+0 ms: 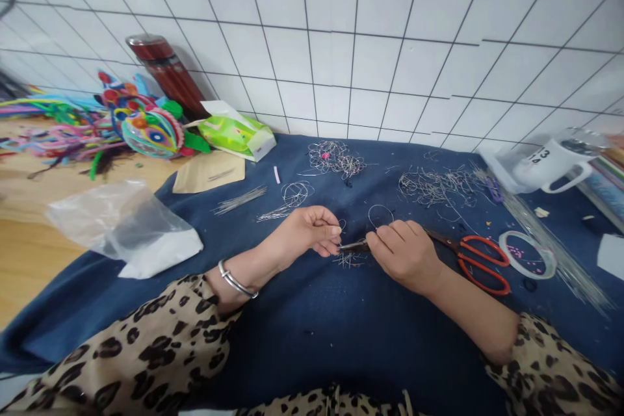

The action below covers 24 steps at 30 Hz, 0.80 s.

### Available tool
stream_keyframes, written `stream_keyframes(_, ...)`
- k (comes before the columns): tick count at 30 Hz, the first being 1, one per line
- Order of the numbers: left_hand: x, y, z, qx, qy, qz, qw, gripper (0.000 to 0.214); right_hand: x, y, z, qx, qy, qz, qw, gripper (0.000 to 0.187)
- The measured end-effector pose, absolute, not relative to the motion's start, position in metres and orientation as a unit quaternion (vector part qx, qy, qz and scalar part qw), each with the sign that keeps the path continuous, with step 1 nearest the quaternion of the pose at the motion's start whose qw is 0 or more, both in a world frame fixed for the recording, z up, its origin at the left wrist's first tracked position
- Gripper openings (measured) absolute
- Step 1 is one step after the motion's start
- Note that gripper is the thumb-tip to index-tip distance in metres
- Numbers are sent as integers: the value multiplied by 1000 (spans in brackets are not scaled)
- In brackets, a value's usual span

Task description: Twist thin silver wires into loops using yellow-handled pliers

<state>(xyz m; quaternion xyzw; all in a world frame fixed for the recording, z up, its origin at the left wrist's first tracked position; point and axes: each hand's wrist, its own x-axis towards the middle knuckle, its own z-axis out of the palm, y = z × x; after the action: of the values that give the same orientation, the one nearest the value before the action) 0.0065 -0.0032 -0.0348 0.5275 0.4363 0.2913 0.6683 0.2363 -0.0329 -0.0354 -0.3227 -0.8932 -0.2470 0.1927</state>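
My left hand (314, 231) is closed in a pinch on a thin metal wire (342, 223), which curves up by the fingertips. My right hand (407, 255) is wrapped round a pair of pliers (359, 246); their narrow dark jaws point left and meet the wire at my left fingertips. The handles are hidden in my fist. A thin wire loop (380, 207) rises just above the right knuckles; whether it is held I cannot tell. Short wire pieces (350, 260) lie on the blue cloth (312, 318) below the jaws.
Right of my hand lie orange-handled scissors (482, 273), a ring-shaped dish (504, 250) with pink beads, and long wires (560, 260). Tangled wires (439, 187) lie behind. A white mug (550, 159) stands far right. Leftward are a plastic bag (121, 218), green tissue pack (236, 130) and red thermos (168, 75).
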Motion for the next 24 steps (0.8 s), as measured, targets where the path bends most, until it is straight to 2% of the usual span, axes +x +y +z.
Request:
stream_keyframes(10, 8, -4, -39, 481, 438, 297, 699, 25, 234, -37, -32, -282, -892, -310, 167, 13)
stream_keyframes(24, 9, -4, -44, 472, 449, 288, 702, 28, 231, -37, -34, -268, -892, -321, 171, 13)
